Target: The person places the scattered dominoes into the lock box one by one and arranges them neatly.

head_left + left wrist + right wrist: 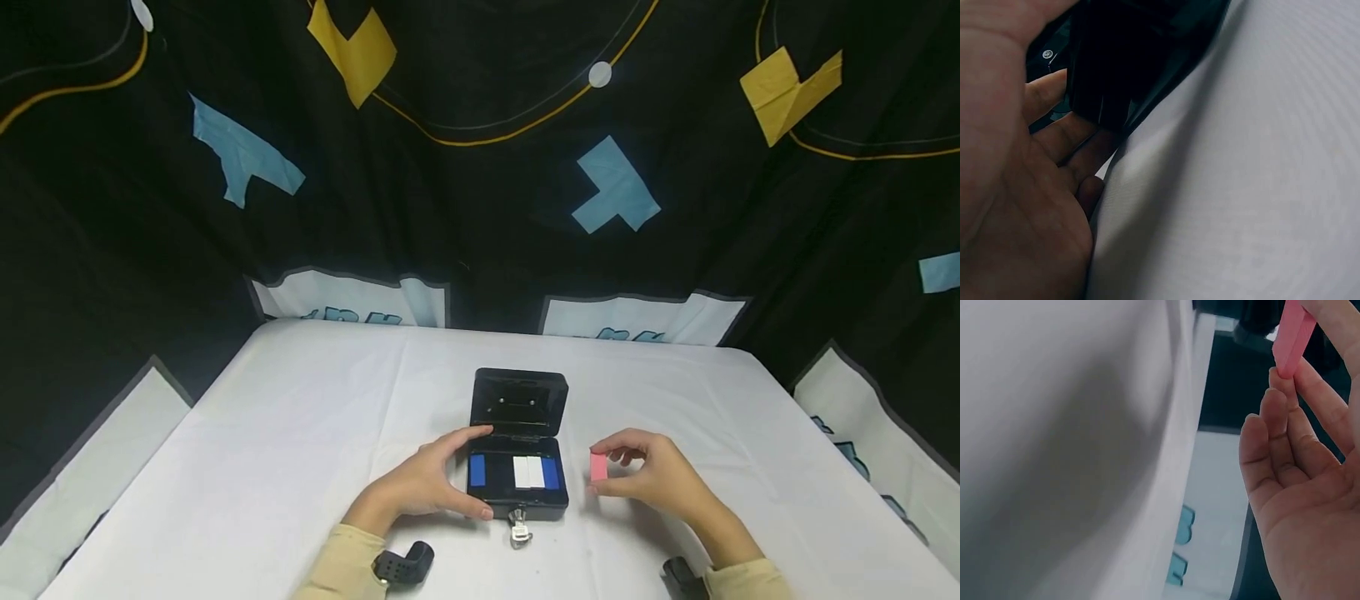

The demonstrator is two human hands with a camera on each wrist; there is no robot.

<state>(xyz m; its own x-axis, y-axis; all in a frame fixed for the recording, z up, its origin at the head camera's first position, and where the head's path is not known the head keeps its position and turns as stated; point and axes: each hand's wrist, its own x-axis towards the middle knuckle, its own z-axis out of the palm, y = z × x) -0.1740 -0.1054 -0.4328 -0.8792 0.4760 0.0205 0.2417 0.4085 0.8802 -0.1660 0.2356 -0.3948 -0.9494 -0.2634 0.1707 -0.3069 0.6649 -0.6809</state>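
A small black cash box stands on the table with its lid raised. Inside lie a blue block at the left, two white blocks side by side, and another blue block at the right. Keys hang from the lock in front. My left hand holds the box by its left side, thumb at the front edge and index finger near the hinge. To the right of the box, my right hand pinches a pink block between thumb and fingers, also visible in the right wrist view.
A white cloth covers the table. Behind it hangs a dark curtain with yellow and blue shapes. Black wrist devices sit on both wrists, the left device close above the cloth.
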